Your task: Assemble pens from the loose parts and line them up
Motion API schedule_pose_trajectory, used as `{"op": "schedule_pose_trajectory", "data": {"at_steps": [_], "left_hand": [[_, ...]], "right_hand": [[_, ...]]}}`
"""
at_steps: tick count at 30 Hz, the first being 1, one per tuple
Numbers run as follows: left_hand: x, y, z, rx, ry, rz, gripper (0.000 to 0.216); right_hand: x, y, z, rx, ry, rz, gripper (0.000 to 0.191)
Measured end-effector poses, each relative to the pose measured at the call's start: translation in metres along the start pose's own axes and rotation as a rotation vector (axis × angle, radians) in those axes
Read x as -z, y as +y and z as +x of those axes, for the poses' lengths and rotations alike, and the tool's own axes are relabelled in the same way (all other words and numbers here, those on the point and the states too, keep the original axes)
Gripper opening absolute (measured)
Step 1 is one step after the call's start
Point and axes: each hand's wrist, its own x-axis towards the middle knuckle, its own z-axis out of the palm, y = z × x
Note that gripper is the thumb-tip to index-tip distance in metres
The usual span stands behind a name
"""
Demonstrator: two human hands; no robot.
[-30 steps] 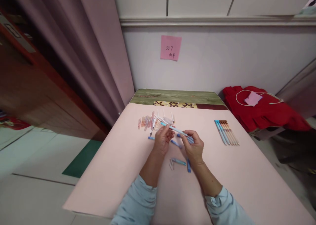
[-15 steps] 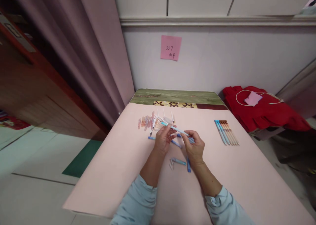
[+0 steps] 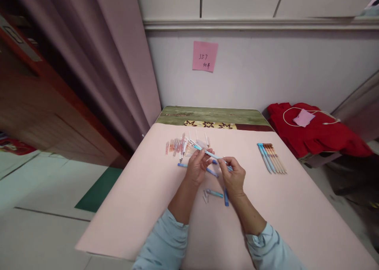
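Note:
Both hands hold one light blue pen (image 3: pixel 212 154) above the table, its darker blue end pointing up and left. My left hand (image 3: pixel 197 165) pinches the pen near its middle. My right hand (image 3: pixel 232 174) has fingers closed at its lower right end. Behind my left hand lie white pen refills (image 3: pixel 184 149) with dark tips and several pinkish pen barrels (image 3: pixel 175 145). Under and around the hands are blue pen parts (image 3: pixel 212 172), partly hidden. Closer to me are a blue piece (image 3: pixel 226 197), a teal-blue tube (image 3: pixel 214 193) and small clear pieces (image 3: pixel 205 197).
A row of pens (image 3: pixel 271 158), blue ones at its left and beige-brown ones at its right, lies on the pink-covered table (image 3: pixel 133 214). Red cloth (image 3: pixel 319 134) with a white cable is beyond the right edge. A pink note (image 3: pixel 205 57) is on the wall.
My hands and the pen stay nearly in place. The pen's right end now shows less beyond my right fingertips. Nothing else on the table has visibly moved.

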Motion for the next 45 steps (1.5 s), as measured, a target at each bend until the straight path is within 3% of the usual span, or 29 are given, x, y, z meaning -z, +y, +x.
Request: {"op": "schedule_pose_trajectory", "data": {"at_steps": [7,12,14,17,24,45], "left_hand": [[-0.0038,-0.0009,-0.0018,-0.029,-0.009,-0.023,0.016],[-0.0008,-0.0011,0.0012,-0.078,0.030,-0.024,0.017],[0.0007,-0.0012,0.0029,-0.095,0.056,-0.025,0.016],[0.0019,-0.0013,0.0046,-0.097,0.076,-0.027,0.016],[0.0027,-0.0003,0.0027,-0.041,0.034,0.008,0.019],[0.0022,-0.0006,0.0003,-0.028,-0.027,0.017,0.020]], "right_hand": [[0.0006,-0.0002,-0.0003,-0.012,-0.032,0.001,0.035],[-0.0004,-0.0007,-0.0004,-0.008,-0.044,-0.006,0.029],[-0.0016,-0.0002,-0.0007,0.005,-0.038,0.018,0.037],[-0.0028,0.0013,-0.0013,0.030,-0.040,0.005,0.027],[-0.0002,0.0013,-0.0015,0.000,-0.024,-0.010,0.025],[0.0022,0.0028,-0.0041,-0.049,-0.151,0.022,0.040]]}}
